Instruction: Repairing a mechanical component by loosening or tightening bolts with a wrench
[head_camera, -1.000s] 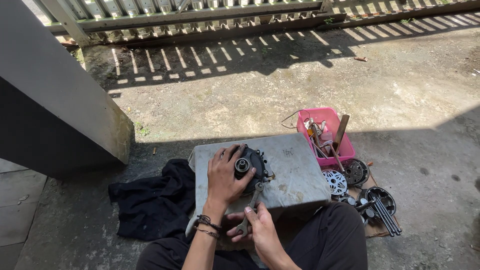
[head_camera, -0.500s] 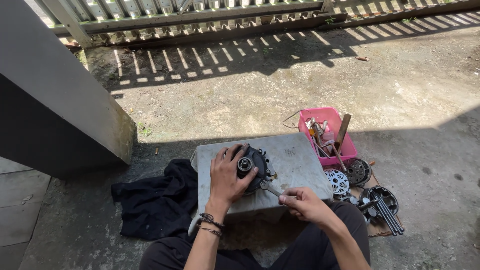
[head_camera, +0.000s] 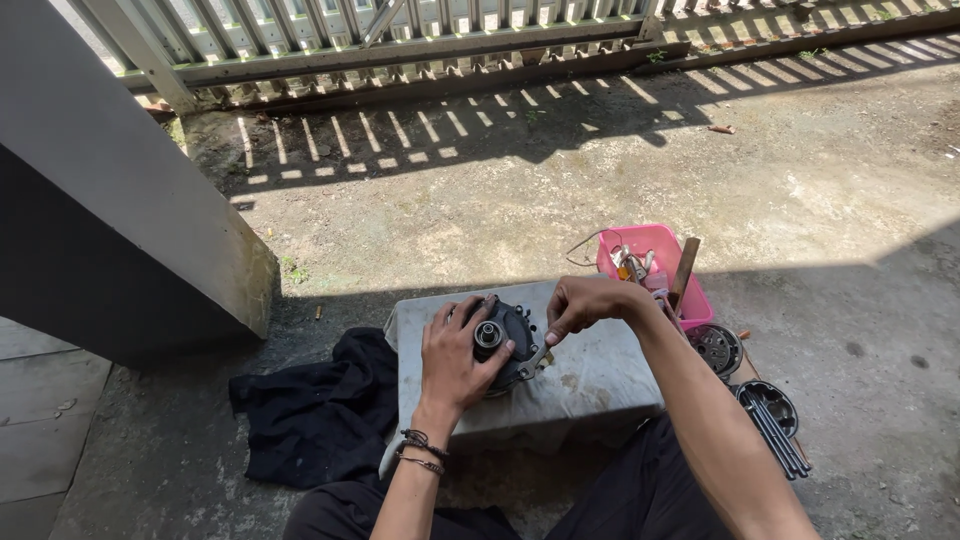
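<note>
Moved up from the lap: right hand (head_camera: 578, 305) now at the dark round engine part (head_camera: 508, 340) on the grey slab (head_camera: 600, 375), fingers pinched, contents impossible to tell. Left hand (head_camera: 455, 355) spread wide, pressing the part down.

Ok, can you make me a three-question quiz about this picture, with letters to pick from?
1. Where does the dark round metal part lie?
A) on the grey block
B) in the tub
C) on the cloth

2. What colour is the plastic tub of tools?
A) blue
B) pink
C) green

3. What is the left hand doing?
A) hanging free
B) pressing on the round part
C) gripping the fence

Answers:
1 A, it sits on top of the grey block.
2 B, its rim is bright pink.
3 B, its palm and fingers lie spread over the part, while the right hand is at its edge.
</note>
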